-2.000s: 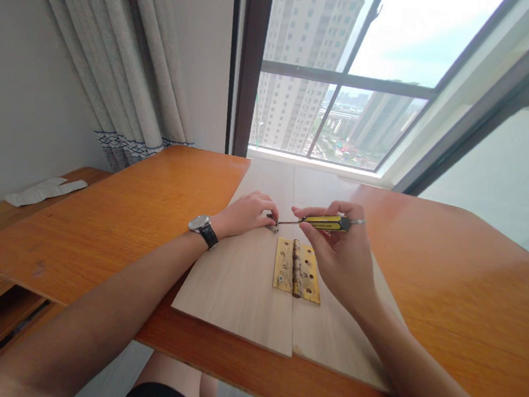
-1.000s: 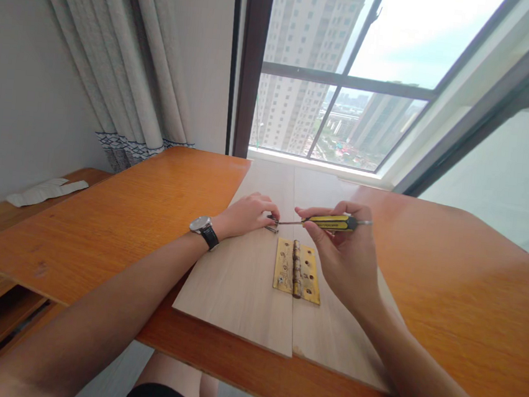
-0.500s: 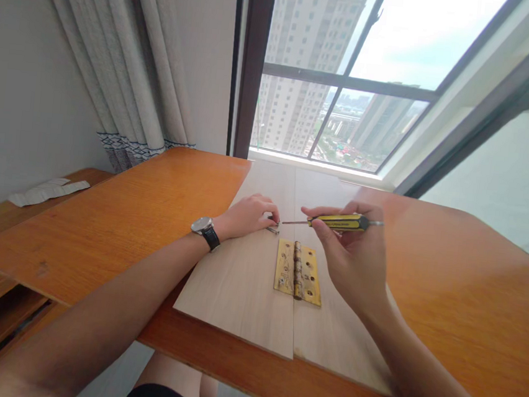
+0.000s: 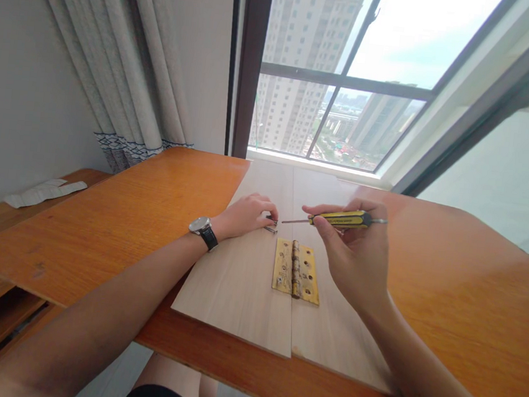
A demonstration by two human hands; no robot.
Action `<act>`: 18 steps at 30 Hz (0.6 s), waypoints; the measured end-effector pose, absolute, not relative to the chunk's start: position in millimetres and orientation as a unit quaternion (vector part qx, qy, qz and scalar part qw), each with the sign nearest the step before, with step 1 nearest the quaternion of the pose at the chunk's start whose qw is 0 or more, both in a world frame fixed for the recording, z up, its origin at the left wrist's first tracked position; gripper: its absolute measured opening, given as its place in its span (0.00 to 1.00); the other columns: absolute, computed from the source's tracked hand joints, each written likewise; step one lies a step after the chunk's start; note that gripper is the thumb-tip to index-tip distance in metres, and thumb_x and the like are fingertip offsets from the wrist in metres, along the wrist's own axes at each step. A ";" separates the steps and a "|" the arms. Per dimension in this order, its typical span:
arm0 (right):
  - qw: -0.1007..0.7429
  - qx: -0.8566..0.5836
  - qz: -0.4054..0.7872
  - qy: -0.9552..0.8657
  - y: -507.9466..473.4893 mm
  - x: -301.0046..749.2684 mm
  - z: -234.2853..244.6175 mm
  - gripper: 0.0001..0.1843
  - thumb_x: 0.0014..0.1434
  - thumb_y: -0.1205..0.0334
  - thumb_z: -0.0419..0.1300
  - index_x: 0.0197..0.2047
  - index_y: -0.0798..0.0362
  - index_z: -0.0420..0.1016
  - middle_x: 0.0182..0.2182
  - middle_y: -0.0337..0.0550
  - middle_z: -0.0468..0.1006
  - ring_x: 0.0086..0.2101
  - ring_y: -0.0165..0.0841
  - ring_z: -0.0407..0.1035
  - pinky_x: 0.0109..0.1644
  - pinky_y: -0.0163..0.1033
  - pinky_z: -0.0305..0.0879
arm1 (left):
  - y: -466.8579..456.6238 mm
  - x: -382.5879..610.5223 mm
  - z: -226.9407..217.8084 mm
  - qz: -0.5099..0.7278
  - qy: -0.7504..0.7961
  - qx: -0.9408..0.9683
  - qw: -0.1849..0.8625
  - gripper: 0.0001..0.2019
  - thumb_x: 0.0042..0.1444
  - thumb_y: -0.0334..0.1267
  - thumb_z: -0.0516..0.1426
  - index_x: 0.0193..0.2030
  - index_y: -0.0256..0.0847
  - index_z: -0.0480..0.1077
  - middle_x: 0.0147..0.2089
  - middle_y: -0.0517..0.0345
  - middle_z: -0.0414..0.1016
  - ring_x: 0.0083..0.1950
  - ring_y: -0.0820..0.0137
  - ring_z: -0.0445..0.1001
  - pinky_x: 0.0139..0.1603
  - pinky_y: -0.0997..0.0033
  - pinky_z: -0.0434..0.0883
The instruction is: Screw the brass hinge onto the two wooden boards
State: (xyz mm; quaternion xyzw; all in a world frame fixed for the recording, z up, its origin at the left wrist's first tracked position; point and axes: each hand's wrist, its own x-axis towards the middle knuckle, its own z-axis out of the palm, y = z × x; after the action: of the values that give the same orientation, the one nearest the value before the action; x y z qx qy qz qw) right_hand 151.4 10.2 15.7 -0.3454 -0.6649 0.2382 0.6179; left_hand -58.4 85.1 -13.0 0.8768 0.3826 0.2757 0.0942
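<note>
My right hand (image 4: 357, 257) grips a yellow-and-black screwdriver (image 4: 337, 218), held level with its tip pointing left. My left hand (image 4: 247, 212), a watch on its wrist, rests on the left pale wood board (image 4: 233, 276) with fingers pinched on a small screw (image 4: 271, 223) just beyond the screwdriver tip. Another screw (image 4: 271, 229) lies on the board by the fingertips. A brass hinge (image 4: 296, 269) lies flat across the seam between the left board and the right board (image 4: 327, 329), just below both hands.
Both boards lie on an orange wooden table (image 4: 126, 222) in front of a large window (image 4: 342, 75). Grey curtains (image 4: 128, 60) hang at the left. A white cloth (image 4: 43, 191) lies on a lower shelf at the far left.
My right hand has drawn the screwdriver a little to the right, so its tip now sits slightly off the screw in my left fingers. The left hand and hinge stayed put.
</note>
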 end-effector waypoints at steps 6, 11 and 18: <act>0.618 -0.349 0.243 -0.661 9.5 151.8 16.2 0.18 0.62 0.65 0.66 0.44 0.45 0.59 0.40 0.39 0.85 0.43 0.36 0.80 0.43 0.43 0.73 | 82.3 -59.7 -11.1 0.286 0.395 0.867 0.104 0.05 0.63 0.33 0.61 0.44 0.41 0.78 0.42 0.56 0.78 0.43 0.66 0.74 0.51 0.64 0.71; 0.623 -0.353 0.235 -0.658 8.5 151.6 18.1 0.18 0.62 0.65 0.67 0.43 0.45 0.59 0.39 0.38 0.85 0.43 0.36 0.80 0.42 0.42 0.73 | 79.8 -61.8 -9.8 0.291 0.385 0.867 0.123 0.03 0.63 0.32 0.60 0.41 0.40 0.77 0.44 0.55 0.77 0.44 0.67 0.74 0.50 0.66 0.72; 0.622 -0.358 0.230 -0.657 7.6 152.0 19.3 0.18 0.62 0.65 0.66 0.43 0.45 0.58 0.39 0.38 0.85 0.43 0.35 0.80 0.42 0.42 0.74 | 81.0 -69.6 -7.8 0.299 0.355 0.873 0.150 0.04 0.63 0.31 0.59 0.39 0.40 0.76 0.47 0.54 0.77 0.49 0.66 0.75 0.55 0.65 0.71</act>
State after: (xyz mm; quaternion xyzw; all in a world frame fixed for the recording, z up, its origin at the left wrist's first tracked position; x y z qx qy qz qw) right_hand 152.0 7.6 19.3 -0.3576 -0.6571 0.2302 0.6224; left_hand -69.6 81.0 -7.8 0.8729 0.3547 0.2994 0.1502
